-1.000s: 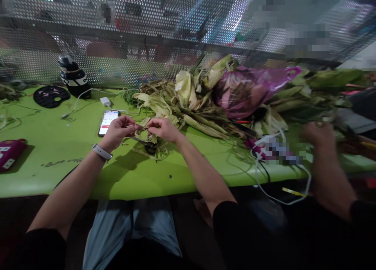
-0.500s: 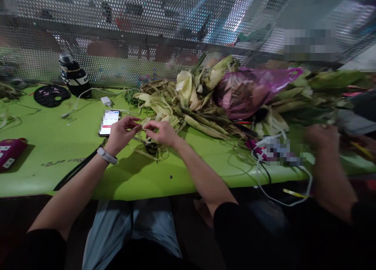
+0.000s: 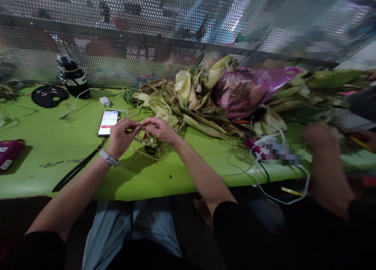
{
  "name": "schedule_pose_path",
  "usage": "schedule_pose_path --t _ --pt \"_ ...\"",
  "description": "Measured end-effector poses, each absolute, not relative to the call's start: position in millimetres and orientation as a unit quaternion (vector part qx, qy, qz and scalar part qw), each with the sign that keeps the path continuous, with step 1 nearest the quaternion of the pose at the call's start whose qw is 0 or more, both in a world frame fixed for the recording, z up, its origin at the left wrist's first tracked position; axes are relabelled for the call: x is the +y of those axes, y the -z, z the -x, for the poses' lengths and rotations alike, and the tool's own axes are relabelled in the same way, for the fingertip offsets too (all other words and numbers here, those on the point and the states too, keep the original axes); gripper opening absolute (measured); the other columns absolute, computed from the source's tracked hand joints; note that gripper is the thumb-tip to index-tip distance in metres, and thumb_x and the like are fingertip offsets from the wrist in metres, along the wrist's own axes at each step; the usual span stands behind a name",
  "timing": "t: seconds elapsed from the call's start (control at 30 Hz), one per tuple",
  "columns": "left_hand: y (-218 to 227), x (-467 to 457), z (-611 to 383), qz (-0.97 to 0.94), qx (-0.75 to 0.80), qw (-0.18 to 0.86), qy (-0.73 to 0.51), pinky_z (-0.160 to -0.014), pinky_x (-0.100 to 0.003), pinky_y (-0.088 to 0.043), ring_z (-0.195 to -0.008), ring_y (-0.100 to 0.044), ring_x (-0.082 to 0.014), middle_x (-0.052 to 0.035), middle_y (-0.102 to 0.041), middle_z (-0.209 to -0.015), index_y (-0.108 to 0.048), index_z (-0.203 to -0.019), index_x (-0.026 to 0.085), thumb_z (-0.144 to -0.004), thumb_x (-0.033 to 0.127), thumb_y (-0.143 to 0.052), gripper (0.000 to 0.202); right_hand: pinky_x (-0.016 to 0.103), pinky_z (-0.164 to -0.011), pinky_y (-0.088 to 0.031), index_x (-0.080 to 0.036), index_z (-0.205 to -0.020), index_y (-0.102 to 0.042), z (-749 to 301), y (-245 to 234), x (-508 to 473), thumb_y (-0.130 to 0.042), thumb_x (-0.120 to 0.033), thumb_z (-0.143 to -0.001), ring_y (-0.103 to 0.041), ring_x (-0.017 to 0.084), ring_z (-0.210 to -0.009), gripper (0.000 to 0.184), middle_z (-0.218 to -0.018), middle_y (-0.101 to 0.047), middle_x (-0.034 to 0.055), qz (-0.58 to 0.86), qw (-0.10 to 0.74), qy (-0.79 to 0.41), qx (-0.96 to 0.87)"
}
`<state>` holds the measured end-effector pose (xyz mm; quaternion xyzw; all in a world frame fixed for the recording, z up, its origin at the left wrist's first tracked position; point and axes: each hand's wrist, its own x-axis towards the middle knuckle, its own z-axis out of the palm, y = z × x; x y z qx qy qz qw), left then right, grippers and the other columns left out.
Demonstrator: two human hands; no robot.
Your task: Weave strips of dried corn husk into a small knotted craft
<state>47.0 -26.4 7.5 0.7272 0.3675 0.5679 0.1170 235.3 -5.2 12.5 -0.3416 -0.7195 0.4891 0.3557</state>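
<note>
Left grip (image 3: 121, 136): thumb and fingertips nearly together, pinching thin pale husk strips (image 3: 149, 140).
Right grip (image 3: 161, 129): fingers bent closed on the same strips, just beside the left grip.
Strips' place: between the two hands, partly hidden, trailing over a dark round thing (image 3: 150, 149) on the green bench (image 3: 141, 180).
Phone (image 3: 106, 123): just beside the left grip.
Husk pile (image 3: 184, 87): beyond the right grip, a pink bag (image 3: 235, 91) at its right.
Bottle (image 3: 73, 81): back left, before the perforated screen (image 3: 117, 35).
</note>
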Motion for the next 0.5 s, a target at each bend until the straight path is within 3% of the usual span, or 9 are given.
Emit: schedule_pose_path --t 0.1,0.27,0.5 --pt "-6.4 -25.5 -46.4 -0.730 0.359 0.128 -0.568 -0.053 -0.021 -0.050 -0.066 -0.060 -0.0116 -0.0056 -0.065 -0.076 -0.070 -0.076 0.016 -0.077 0.029 -0.071 0.013 0.019 -0.043 -0.030 -0.016 -0.100 -0.062 -234.7 -9.9 -4.3 -0.060 -0.032 -0.083 -0.043 0.006 -0.046 0.024 -0.061 -0.060 -0.0027 0.331 0.374 -0.485 -0.718" --pt "-7.1 -24.2 -45.7 -0.732 0.345 0.136 -0.572 -0.053 -0.022 -0.049 -0.064 -0.059 -0.0116 -0.0050 -0.066 -0.075 -0.071 -0.075 0.016 -0.075 0.027 -0.073 0.011 0.024 -0.059 -0.048 -0.015 -0.094 -0.062 -234.5 -8.3 -1.0 -0.061 -0.034 -0.081 -0.062 0.011 -0.064 0.023 -0.078 -0.067 0.0026 0.318 0.396 -0.465 -0.725" --pt "-5.2 -21.5 -45.8 -0.718 0.346 0.165 -0.580 -0.059 -0.026 -0.053 -0.066 -0.061 -0.0133 -0.0049 -0.068 -0.075 -0.071 -0.075 0.017 -0.073 0.028 -0.074 0.011 0.036 -0.085 -0.050 -0.018 -0.095 -0.065 -232.4 -19.9 -10.9 -0.057 -0.031 -0.084 -0.063 0.019 -0.091 0.019 -0.096 -0.069 0.0077 0.371 0.443 -0.241 -0.780"
